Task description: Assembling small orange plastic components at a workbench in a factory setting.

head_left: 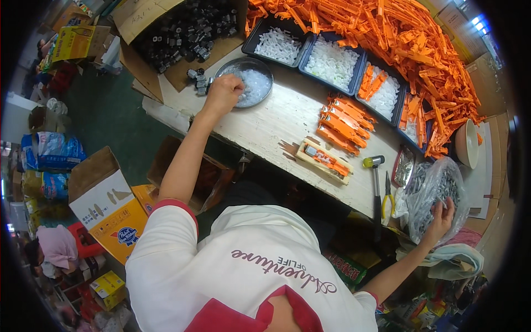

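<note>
My left hand [223, 94] is over the rim of a round metal bowl [270, 88] at the far left of the bench. Its fingers are pinched together above small whitish, translucent pieces [255, 83]; whatever they grip is hidden. At the bench's right end, my right hand [440, 222] reaches into a clear plastic bag [454, 185] of small grey metal parts. Those fingers are curled among the parts, and I cannot make out what is in them. Between the hands, a wooden fixture [310, 156] holds an orange plastic housing [331, 162] with a dark part in it.
Several orange housings [344, 124] lie in a row behind the fixture. Dark trays [301, 63] of white parts stand under a big orange heap [387, 33]. A hammer [376, 188] and yellow-handled pliers [388, 202] lie near the bag. A carton [130, 61] holds dark metal parts.
</note>
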### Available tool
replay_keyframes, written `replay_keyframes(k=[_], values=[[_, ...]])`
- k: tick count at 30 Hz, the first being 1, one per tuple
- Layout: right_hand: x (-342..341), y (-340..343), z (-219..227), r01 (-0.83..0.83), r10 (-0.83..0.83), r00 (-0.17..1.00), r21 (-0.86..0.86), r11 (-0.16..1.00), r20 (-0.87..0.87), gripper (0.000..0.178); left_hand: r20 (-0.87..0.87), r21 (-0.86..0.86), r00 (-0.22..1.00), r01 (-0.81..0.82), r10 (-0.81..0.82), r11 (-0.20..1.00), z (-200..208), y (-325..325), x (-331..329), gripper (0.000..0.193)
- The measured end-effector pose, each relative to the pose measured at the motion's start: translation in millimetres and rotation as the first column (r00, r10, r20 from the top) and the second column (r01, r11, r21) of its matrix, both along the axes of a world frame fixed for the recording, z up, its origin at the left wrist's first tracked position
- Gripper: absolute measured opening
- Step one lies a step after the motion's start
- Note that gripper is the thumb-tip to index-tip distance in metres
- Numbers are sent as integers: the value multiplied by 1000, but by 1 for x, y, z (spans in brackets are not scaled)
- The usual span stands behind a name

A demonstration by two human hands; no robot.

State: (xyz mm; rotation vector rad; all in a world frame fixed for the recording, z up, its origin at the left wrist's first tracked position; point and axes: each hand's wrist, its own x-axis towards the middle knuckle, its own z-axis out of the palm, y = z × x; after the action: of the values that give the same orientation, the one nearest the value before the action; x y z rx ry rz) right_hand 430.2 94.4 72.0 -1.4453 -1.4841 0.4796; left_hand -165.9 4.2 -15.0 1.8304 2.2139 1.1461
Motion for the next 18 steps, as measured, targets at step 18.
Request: replay_keyframes(k=[18], values=[[-137,-19,-12,-362,348,930,-124,924,-119,18,65,-13,997,-27,28,1000,-4,-8,6,8]])
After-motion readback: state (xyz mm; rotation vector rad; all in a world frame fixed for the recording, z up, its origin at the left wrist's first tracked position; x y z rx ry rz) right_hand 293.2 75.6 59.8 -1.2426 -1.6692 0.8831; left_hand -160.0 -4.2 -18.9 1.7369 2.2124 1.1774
